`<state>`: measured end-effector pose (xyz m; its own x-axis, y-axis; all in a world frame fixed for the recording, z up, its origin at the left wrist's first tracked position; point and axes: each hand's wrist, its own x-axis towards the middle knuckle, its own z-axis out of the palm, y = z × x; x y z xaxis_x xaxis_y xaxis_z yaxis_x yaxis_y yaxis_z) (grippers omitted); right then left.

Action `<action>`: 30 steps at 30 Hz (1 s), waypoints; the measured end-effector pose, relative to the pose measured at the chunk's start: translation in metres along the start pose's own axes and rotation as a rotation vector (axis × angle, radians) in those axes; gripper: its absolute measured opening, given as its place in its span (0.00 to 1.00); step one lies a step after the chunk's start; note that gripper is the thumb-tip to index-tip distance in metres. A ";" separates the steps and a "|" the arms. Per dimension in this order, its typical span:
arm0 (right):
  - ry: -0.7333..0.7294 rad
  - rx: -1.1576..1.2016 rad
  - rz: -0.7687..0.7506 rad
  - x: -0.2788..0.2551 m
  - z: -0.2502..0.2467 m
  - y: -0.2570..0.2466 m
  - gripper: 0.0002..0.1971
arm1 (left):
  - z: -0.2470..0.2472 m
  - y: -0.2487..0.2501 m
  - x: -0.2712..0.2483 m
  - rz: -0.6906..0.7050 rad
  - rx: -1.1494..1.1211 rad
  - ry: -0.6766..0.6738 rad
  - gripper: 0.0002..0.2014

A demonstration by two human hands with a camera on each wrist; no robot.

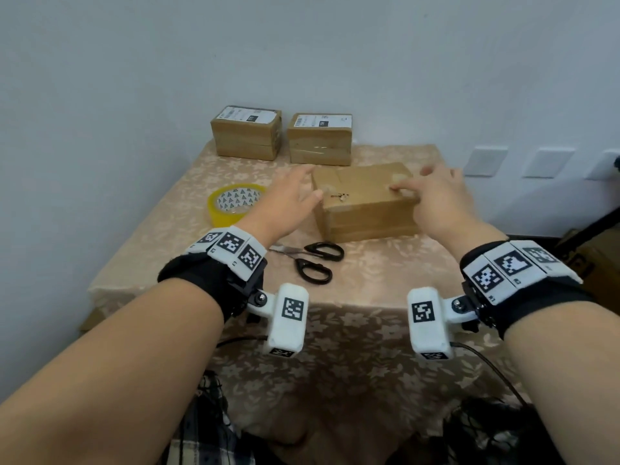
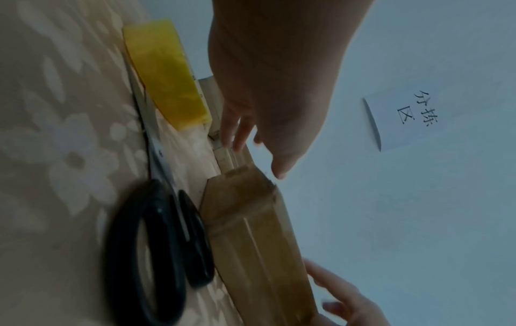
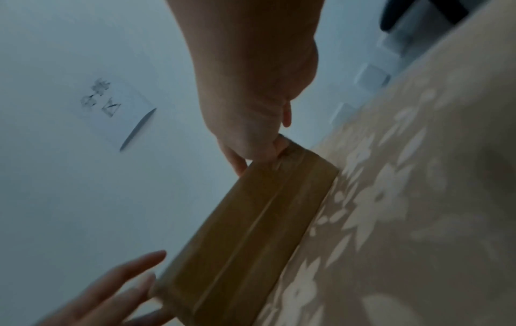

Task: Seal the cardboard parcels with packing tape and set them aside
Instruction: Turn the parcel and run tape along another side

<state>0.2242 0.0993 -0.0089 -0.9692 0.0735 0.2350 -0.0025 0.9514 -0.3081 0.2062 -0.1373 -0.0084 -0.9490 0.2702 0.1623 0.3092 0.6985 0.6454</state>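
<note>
- Step in hand, as judged: squaring up the near parcel point(image 1: 364, 199) on the surface point(image 1: 385, 283), either before taping or to carry it off; tape across its top looks present, but glare and blur leave that unsure.
- Near parcel lying flat, just behind the scissors point(image 1: 313, 261) and right of the tape roll point(image 1: 235, 203).
- Left hand point(image 1: 288, 201) at the parcel's left end, fingers point(image 2: 237, 130) straight and spread, thumb by the top edge, nothing clasped.
- Right hand point(image 1: 439, 196) over the parcel's right end, fingertips on the top face, thumb against the near corner; bent loosely, not closed around it.
- Two labelled parcels point(image 1: 246, 132) point(image 1: 320, 137) behind the near parcel, against the wall, apparently set aside already.
- Next move, if sealed: closing both hands on the parcel's ends, lifting level, setting down beside the labelled pair without knocking them.
- If unsealed: reaching left of the parcel for the roll, with one hand pinning the flaps.
</note>
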 end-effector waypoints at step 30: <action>-0.207 0.447 -0.079 0.000 -0.008 -0.031 0.11 | 0.032 0.026 0.017 -0.066 0.125 0.008 0.05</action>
<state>0.2264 0.0724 0.0080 -0.9903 -0.0970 0.0997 -0.1390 0.7272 -0.6722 0.1997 -0.0937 -0.0127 -0.9680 0.2158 0.1283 0.2504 0.7922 0.5566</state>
